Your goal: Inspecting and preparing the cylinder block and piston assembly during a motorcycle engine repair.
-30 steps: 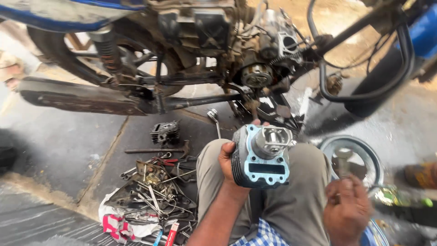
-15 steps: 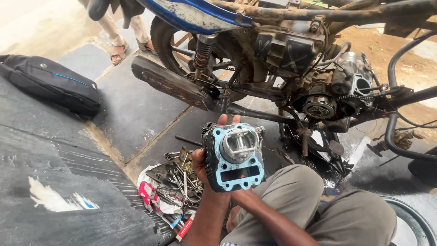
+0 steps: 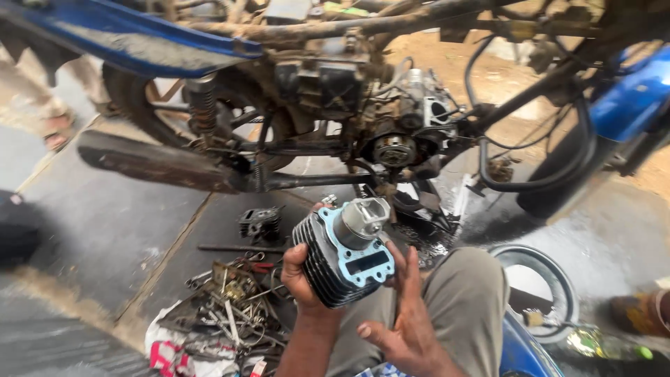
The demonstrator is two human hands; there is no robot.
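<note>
Black finned metal engine cylinder [image 3: 335,269] with blue gasket: gripped by left hand [image 3: 299,276]; right hand [image 3: 405,314] open, touching its side.

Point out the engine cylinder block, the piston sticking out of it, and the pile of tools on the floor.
engine cylinder block [image 3: 333,269]: head view, on its black cooling fins.
piston [image 3: 361,220]: head view, on its silver side wall.
pile of tools [image 3: 227,300]: head view, on the metal heap's middle.

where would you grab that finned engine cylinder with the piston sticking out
Grip the engine cylinder around its black finned barrel, coming from the side, as the left hand does. The fins give purchase, and this keeps fingers off the blue gasket face and the protruding piston. The right hand can steady the opposite side.
</note>
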